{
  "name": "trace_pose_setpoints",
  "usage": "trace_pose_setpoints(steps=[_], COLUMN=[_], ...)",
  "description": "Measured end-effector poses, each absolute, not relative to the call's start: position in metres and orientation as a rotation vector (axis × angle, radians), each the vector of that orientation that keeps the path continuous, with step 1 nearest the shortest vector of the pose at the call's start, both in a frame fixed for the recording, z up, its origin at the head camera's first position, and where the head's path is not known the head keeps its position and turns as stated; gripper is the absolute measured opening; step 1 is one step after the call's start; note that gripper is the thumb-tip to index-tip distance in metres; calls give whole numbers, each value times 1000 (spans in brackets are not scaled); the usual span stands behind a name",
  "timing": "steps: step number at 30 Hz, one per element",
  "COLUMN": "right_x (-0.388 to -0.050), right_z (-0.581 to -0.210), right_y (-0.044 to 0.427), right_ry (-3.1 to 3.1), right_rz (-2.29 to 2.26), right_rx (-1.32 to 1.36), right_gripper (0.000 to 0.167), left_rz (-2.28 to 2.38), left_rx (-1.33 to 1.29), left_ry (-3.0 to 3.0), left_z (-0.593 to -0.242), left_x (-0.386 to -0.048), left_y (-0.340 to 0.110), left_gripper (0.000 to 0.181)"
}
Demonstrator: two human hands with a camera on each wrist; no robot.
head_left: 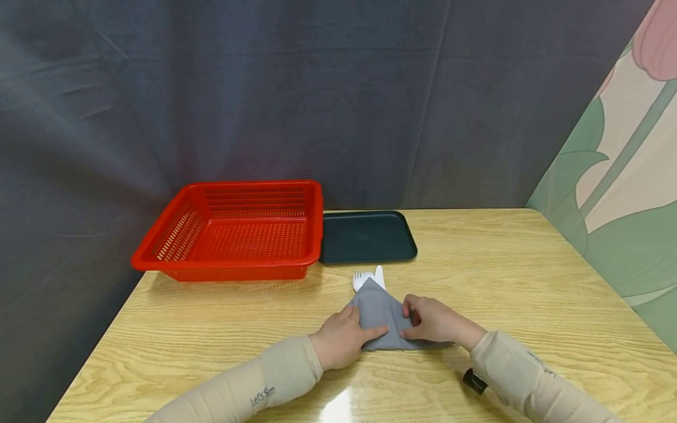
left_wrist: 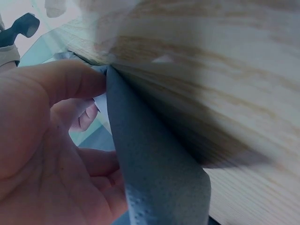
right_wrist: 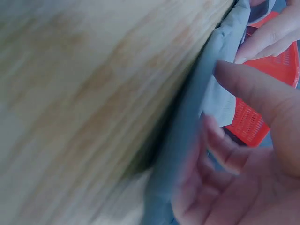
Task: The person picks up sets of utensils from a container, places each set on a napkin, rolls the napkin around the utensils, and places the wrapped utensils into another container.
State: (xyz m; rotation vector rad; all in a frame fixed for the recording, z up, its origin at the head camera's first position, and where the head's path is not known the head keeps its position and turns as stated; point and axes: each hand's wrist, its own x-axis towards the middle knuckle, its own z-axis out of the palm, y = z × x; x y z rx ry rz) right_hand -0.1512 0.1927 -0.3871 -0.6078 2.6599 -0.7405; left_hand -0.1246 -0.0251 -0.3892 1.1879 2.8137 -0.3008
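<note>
A grey cloth napkin [head_left: 376, 311] lies folded to a point at its far end, over white plastic cutlery. The tines of a fork [head_left: 358, 278] and the blade of a knife [head_left: 379, 276] stick out past that point; their handles are hidden. My left hand [head_left: 341, 338] holds the napkin's left side, its thumb laid across the cloth. On the right, my right hand [head_left: 436, 320] grips the other side between thumb and curled fingers. The right wrist view shows the cloth edge [right_wrist: 187, 122] partly blurred beside those fingers. In the left wrist view a fold [left_wrist: 150, 159] stands up off the table.
Behind the left hand stands a red perforated basket [head_left: 254, 270]. A dark flat tray [head_left: 370, 238] lies beside it, beyond the cutlery. The wooden table [head_left: 529, 282] meets a dark curtain [head_left: 370, 106] at the back and a flower-patterned wall [head_left: 624, 194] at right.
</note>
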Motion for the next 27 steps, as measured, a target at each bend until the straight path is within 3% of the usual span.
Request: trace_pose_setpoints(steps=[8,27], right_x=[-152,-156], right_z=[-386,-383], right_y=[191,192], right_ry=[2743,2666], right_rz=[-633,-540], right_rx=[-412,-308], right_gripper=[44,43], left_rz=[-290,-289], left_rx=[1195,1187], left_ry=[2808,2840], left_z=[-387,-387], left_x=[-125,-124], left_y=[-25,-25], left_gripper=[58,58])
